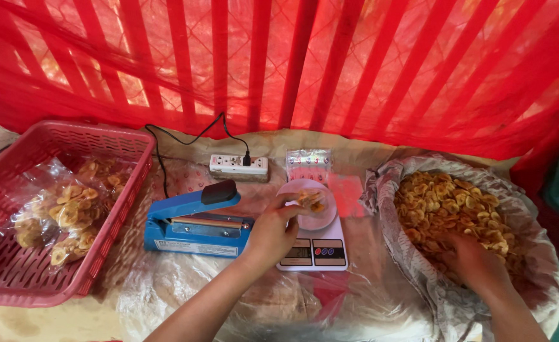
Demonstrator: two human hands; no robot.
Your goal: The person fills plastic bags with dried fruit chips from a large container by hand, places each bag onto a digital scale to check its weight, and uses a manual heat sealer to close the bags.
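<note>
Head view. Left hand (273, 231) curled, fingertips pinched on the near rim of a round pale dish (320, 218) at the centre of the frame. Dish sitting on a white scale (314, 250), a small heap of yellow chips (311, 201) already in it. Right hand (476, 259) at 4 o'clock, fingers pushed down into the loose chips in a big lined sack (387, 190); open or closed, impossible to tell, fingertips buried.

At 9 o'clock from the scale, just beside it, a blue bag sealer (194, 221) with its arm raised. At 12 o'clock, a stack of empty clear bags (308, 161), and left of that a power strip (238, 166) with one black cord plugged in. Far out at 9 o'clock, a pink basket (13, 278) holding filled bags (64, 215) of chips. Red curtain (292, 63) across the whole back.

By the look of it, the portioning step: steadying the dish with one hand, gathering chips with the other. Next move calls for a loose, gentle handful lifted clear of the sack rim and carried toward 9 o'clock over the dish, dish held square on the scale, display left uncovered.
</note>
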